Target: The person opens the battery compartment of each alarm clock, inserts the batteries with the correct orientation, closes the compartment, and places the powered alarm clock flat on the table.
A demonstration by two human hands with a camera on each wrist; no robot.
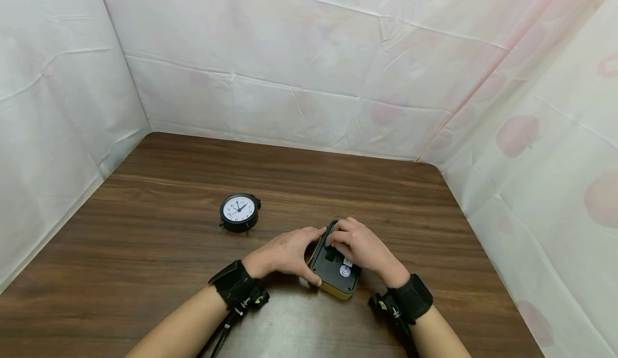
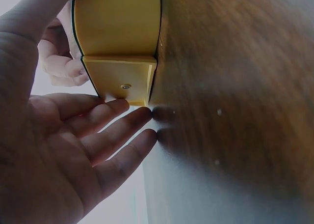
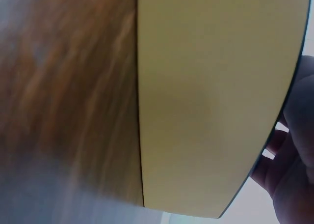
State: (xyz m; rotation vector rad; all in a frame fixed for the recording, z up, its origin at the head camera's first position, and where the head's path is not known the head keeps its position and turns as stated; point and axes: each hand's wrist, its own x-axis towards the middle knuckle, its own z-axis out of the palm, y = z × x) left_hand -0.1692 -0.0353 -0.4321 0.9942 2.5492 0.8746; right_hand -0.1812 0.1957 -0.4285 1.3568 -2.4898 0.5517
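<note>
A boxy device with a yellow side wall and a black back panel lies on the table with its back facing up. A round sticker and a small dark recess show on the panel. My left hand holds the device from the left, thumb at the near corner and fingers toward the far end; the left wrist view shows the fingertips at its yellow end wall. Over the far part of the panel, my right hand has bent fingers touching it; what lies under the fingertips is hidden. The yellow side fills much of the right wrist view.
A round black alarm clock with a white dial lies face up, left of and beyond the hands. The brown wooden table is bordered by pale cloth walls at the back and both sides.
</note>
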